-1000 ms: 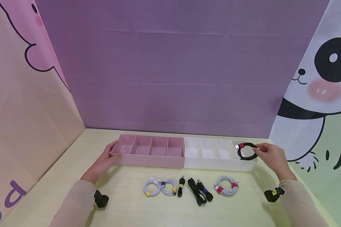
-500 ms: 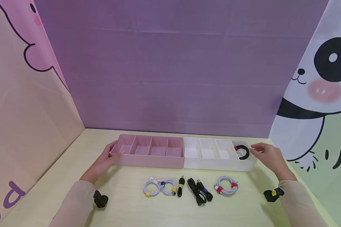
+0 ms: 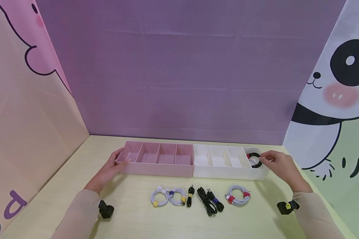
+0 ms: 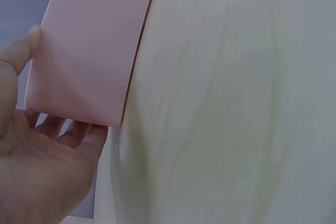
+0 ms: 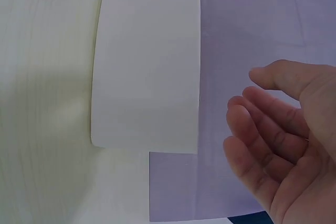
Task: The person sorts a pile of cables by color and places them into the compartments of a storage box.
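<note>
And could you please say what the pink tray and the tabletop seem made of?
The pink tray: probably moulded plastic, smooth and fairly matte, judging by its thin, even walls. The tabletop: wood or printed laminate, matte; its grainy streaks fit either.

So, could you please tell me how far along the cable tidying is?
Looks done: a black coil sits in the rightmost compartment of the white box. In hand: the right hand is at that coil, and the left hand grips the pink box. Probably remaining: three pale coils and three black cables lying on the table.
</note>
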Action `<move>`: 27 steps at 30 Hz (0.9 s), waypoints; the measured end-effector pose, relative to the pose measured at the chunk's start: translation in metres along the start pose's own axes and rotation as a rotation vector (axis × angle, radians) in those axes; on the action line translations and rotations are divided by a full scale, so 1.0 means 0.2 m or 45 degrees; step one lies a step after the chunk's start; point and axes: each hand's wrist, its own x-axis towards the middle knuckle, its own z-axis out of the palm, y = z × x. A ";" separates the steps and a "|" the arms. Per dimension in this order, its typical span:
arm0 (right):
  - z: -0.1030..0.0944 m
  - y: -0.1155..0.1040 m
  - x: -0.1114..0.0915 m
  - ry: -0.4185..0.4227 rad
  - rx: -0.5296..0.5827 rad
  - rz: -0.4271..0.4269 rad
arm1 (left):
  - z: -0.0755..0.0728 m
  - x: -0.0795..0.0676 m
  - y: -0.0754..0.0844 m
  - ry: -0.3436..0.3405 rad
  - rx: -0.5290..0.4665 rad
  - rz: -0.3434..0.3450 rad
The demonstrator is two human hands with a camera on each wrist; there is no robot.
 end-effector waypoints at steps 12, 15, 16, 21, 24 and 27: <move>0.02 -0.04 -0.03 -0.034 0.017 -0.004 | 0.00 0.01 -0.01 -0.003 0.006 -0.005; 0.02 -0.06 -0.04 -0.033 0.020 -0.024 | 0.00 0.01 -0.01 -0.006 0.000 -0.005; 0.03 -0.07 -0.05 -0.032 0.019 -0.032 | 0.00 0.01 -0.01 -0.007 -0.001 -0.007; 0.03 -0.09 -0.06 -0.054 0.020 -0.052 | 0.00 0.00 -0.01 -0.010 -0.019 0.000; 0.03 -0.10 -0.06 -0.063 0.032 -0.061 | 0.00 0.00 -0.01 -0.008 -0.020 0.000; 0.04 -0.11 -0.07 -0.067 0.040 -0.068 | 0.00 0.00 -0.01 -0.005 -0.011 -0.008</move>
